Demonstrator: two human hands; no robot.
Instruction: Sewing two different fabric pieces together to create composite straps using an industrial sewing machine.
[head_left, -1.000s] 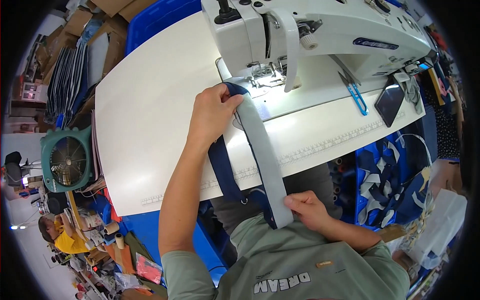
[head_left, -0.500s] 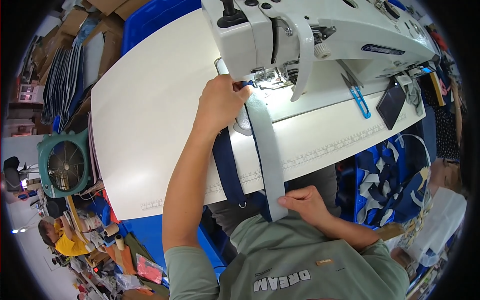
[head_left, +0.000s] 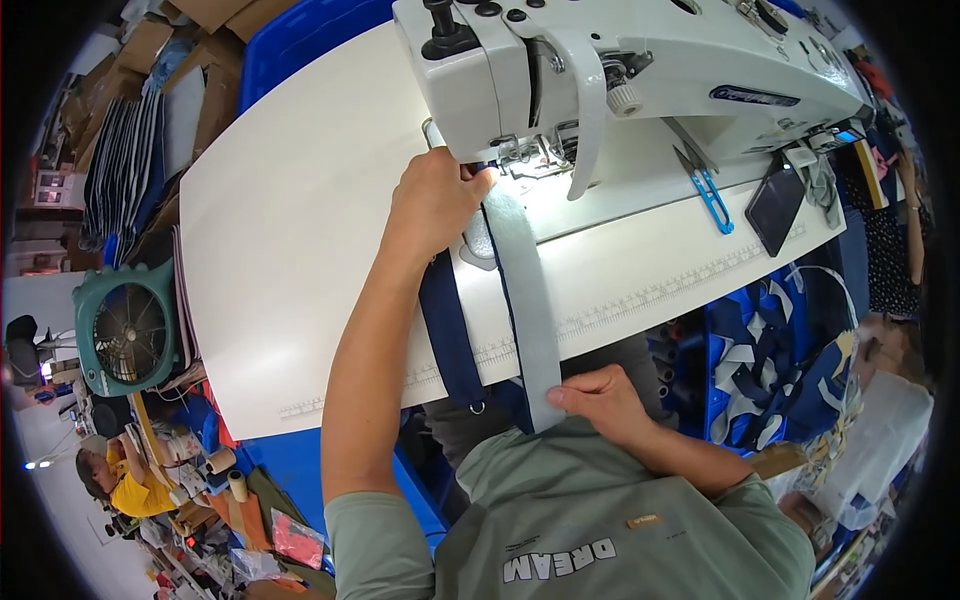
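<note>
A long strap [head_left: 530, 290], pale grey on top with navy fabric along its edge, runs from the sewing machine's [head_left: 480, 100] lit needle area over the table's front edge. My left hand [head_left: 438, 200] is closed on the strap's far end, right beside the presser foot; its fingertips are partly hidden. At the near end, my right hand [head_left: 605, 402] pinches the strap between thumb and fingers, just in front of my shirt. A navy strip [head_left: 452, 330] with a small metal ring at its end hangs over the table edge, left of the grey one.
Blue-handled thread snips [head_left: 712, 200] and a dark phone [head_left: 776, 208] lie on the white table [head_left: 290, 240] to the right. Below them, a blue bin [head_left: 722, 400] holds fabric scraps. A green fan [head_left: 128, 330] stands at left. Farther back, a person in yellow [head_left: 142, 490] sits.
The whole view has shifted slightly. My hands keep their grips on the strap, and its near end sits slightly higher in the picture.
</note>
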